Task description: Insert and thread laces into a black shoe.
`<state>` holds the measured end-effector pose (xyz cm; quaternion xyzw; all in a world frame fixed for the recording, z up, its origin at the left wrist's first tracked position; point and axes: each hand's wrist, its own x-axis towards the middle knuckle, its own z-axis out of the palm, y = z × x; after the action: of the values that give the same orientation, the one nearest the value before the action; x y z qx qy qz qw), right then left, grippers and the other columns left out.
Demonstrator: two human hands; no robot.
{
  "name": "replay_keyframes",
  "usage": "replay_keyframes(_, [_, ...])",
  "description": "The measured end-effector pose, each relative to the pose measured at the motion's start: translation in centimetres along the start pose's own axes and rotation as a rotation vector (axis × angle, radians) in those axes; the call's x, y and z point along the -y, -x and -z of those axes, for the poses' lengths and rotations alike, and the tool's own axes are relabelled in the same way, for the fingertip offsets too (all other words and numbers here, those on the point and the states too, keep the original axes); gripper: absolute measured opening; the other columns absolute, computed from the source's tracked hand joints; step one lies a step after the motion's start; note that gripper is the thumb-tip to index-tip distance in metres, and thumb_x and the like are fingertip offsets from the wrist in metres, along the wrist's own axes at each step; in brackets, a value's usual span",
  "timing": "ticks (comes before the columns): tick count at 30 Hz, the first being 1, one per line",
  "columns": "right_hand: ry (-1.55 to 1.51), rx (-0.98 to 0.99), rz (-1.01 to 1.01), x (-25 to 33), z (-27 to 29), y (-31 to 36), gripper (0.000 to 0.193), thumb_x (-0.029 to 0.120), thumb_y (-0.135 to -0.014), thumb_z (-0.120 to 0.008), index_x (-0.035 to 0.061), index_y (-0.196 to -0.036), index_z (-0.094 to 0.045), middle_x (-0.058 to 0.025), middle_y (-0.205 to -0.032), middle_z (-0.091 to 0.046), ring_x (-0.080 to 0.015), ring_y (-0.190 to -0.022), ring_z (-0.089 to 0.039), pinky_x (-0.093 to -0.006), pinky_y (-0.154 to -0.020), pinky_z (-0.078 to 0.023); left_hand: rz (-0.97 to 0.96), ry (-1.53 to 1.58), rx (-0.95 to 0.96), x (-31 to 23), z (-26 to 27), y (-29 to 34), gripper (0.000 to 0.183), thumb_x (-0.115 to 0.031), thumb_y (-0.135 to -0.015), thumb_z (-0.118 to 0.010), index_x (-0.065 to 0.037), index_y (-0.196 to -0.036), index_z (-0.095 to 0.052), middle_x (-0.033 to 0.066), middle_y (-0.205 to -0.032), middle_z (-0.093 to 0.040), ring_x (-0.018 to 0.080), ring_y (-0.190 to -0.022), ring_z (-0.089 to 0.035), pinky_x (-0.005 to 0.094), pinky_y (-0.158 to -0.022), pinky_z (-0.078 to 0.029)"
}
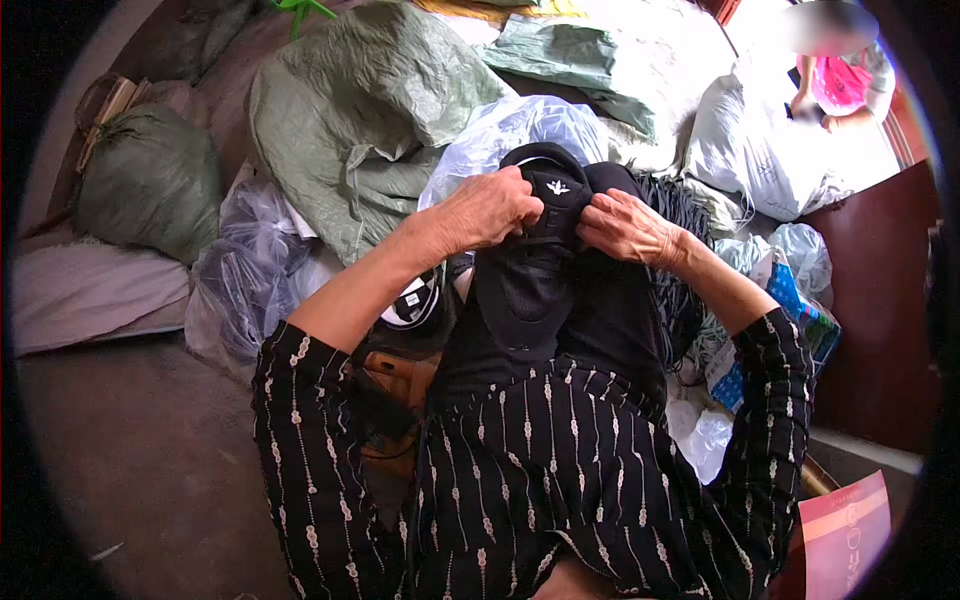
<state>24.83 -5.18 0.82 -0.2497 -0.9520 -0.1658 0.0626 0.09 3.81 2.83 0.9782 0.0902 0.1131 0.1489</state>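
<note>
On your lap, over the black trousers (620,320), lies the black shoe (522,300), with its rounded toe pointing to you and its collar away from you. A small white emblem (558,187) shows on its tongue, between your two hands. Your left hand (490,210) has its fingers bent and closed on the left edge of the shoe, near the tongue. Your right hand (628,225) pinches the opposite edge, also with the fingers closed. Whether a lace is between the fingertips, I cannot tell; it is too small and too dark. Beside your left forearm, low down, is a second shoe (408,305), black with a white rim, near a wooden stool (400,375). Just beyond your right wrist hangs a bundle of black cords (682,235). Behind the shoe in your hands is a clear bag (540,122), and next to this bag a large green sack (345,105) lies crumpled. At the far right is another person (858,118).
</note>
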Motion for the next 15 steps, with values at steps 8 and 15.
replay_keyframes(8, [-0.225,0.005,-0.117,0.0,0.3,-1.8,0.012,0.021,-0.075,-0.058,0.0092,-0.076,-0.054,-0.0056,-0.083,-0.048,-0.0216,-0.083,-0.049,-0.0322,-0.068,-0.045,-0.047,-0.159,-0.044,-1.2,-0.1,2.1,0.017,0.004,-0.069,-0.055,-0.006,-0.083,-0.052,0.007,-0.075,-0.056,0.0266,-0.081,-0.057,0.0363,-0.068,-0.051])
replay_keyframes(15, [-0.039,0.1,-0.035,0.4,0.1,-0.2,0.027,0.021,-0.076,-0.06,0.0042,-0.097,-0.056,-0.007,-0.092,-0.053,-0.0223,-0.086,-0.053,-0.0314,-0.071,-0.045,-0.003,-0.061,-0.157,-1.7,-0.4,1.7,0.013,0.002,-0.071,-0.056,-0.005,-0.08,-0.051,0.0089,-0.082,-0.054,0.0289,-0.084,-0.055,0.0373,-0.071,-0.048])
